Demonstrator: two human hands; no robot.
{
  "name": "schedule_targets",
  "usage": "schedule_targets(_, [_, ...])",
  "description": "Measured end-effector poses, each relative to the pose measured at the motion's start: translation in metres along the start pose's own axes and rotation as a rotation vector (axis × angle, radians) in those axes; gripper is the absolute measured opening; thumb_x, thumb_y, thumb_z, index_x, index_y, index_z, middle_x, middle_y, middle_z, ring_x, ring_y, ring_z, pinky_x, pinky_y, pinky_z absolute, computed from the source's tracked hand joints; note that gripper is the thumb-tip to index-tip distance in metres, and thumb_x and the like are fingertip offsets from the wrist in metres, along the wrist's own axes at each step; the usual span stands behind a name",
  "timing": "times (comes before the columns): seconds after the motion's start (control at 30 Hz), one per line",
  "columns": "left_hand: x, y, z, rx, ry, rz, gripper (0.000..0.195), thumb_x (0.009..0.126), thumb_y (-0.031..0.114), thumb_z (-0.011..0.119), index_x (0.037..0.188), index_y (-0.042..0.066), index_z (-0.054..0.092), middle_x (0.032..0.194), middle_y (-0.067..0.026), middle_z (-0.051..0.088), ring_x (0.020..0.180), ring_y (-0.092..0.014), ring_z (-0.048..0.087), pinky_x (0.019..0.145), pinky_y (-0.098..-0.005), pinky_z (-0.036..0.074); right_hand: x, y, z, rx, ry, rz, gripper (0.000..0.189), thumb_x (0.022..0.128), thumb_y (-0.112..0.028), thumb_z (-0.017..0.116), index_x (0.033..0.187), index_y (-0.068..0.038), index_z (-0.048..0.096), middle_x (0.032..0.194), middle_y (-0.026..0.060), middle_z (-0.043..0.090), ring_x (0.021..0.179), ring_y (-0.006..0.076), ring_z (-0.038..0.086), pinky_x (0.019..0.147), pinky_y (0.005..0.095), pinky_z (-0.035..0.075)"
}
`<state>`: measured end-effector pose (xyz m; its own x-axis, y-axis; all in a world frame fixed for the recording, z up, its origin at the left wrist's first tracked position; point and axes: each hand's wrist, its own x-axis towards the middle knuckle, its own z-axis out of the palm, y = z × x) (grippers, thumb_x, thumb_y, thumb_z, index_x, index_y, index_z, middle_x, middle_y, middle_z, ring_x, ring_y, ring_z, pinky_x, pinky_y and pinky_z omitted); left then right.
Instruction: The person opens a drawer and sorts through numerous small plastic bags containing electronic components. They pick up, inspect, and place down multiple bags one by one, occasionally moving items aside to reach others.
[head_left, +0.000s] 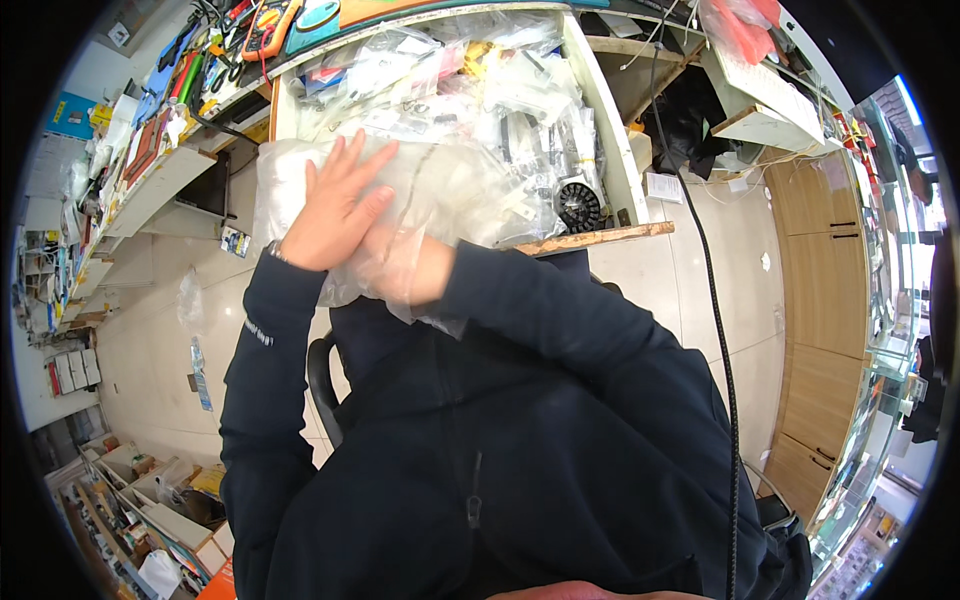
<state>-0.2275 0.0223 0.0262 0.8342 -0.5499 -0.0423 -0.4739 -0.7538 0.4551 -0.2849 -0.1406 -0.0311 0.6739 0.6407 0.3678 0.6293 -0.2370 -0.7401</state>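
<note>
In front of me a large translucent plastic bag (457, 180) lies across the front of a drawer that is pulled out. My left hand (337, 206) rests flat on top of the bag, fingers spread, gripping nothing. Just below it my right hand (409, 262) reaches in from the right and shows through a layer of the plastic. The fingers of that hand are hidden by the bag and my left hand. Behind the bag the white-sided drawer (611, 127) is full of small clear bags (397, 64) of parts. A round black ribbed part (580, 206) sits in its near right corner.
Beyond the drawer is a workbench with an orange multimeter (271, 28) and hand tools (187, 79). A black cable (709, 277) hangs down on my right. Wooden cabinets (821, 292) and a glass display case (885, 390) stand farther right. An empty plastic bag (190, 300) lies on the tiled floor.
</note>
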Motion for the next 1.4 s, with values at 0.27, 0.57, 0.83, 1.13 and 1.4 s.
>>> schedule_targets(0.27, [-0.005, -0.048, 0.073, 0.629, -0.217, 0.268, 0.063, 0.105, 0.050, 0.064, 0.166, 0.044, 0.048, 0.183, -0.0163, 0.022, 0.167, -0.046, 0.020, 0.126, -0.0790, 0.018, -0.094, -0.054, -0.109, 0.088, -0.086, 0.346, 0.031, 0.101, -0.015, 0.070, 0.128, 0.000, 0.074, 0.110, 0.0245, 0.077, 0.099, 0.0419, 0.075, 0.091, 0.0469, 0.060])
schedule_targets(0.57, [0.013, -0.077, 0.057, 0.814, -0.193, 0.631, 0.063, 0.104, 0.022, 0.065, 0.161, 0.046, 0.052, 0.180, -0.0124, 0.029, 0.164, -0.040, 0.030, 0.128, -0.0727, 0.027, -0.050, 0.092, -0.172, -0.930, 0.271, 0.561, 0.082, 0.088, -0.027, 0.085, 0.161, -0.013, 0.052, 0.166, 0.0273, 0.047, 0.155, 0.0518, 0.038, 0.123, 0.0660, 0.034])
schedule_targets(0.83, [0.017, -0.021, -0.040, -0.046, -0.294, 0.193, 0.049, 0.093, 0.012, 0.075, 0.142, 0.010, 0.071, 0.141, -0.0193, 0.071, 0.132, -0.041, 0.066, 0.113, -0.0488, 0.053, -0.026, 0.130, -0.174, -1.062, 0.040, 0.555, 0.071, 0.091, -0.012, 0.073, 0.159, -0.028, 0.059, 0.174, 0.0204, 0.040, 0.164, 0.0469, 0.028, 0.127, 0.0744, 0.022])
schedule_targets(1.13, [0.102, 0.024, -0.004, -0.634, 0.246, 0.206, 0.048, 0.101, 0.011, 0.073, 0.148, 0.007, 0.066, 0.134, -0.0125, 0.076, 0.125, -0.026, 0.071, 0.108, -0.0392, 0.056, -0.013, 0.137, -0.197, -0.642, 0.218, 0.295, 0.028, 0.093, -0.015, 0.077, 0.121, -0.019, 0.082, 0.137, 0.0096, 0.074, 0.137, 0.0393, 0.062, 0.116, 0.0538, 0.045])
schedule_targets(1.4, [0.126, 0.019, 0.037, -1.384, 0.162, -0.023, 0.066, 0.105, 0.024, 0.077, 0.160, 0.002, 0.048, 0.143, -0.0111, 0.067, 0.127, -0.023, 0.068, 0.105, -0.0375, 0.057, 0.018, 0.092, -0.200, 0.270, 0.346, 0.448, 0.034, 0.108, -0.030, 0.075, 0.113, 0.003, 0.079, 0.092, 0.0036, 0.078, 0.084, 0.0082, 0.068, 0.078, 0.0287, 0.056])
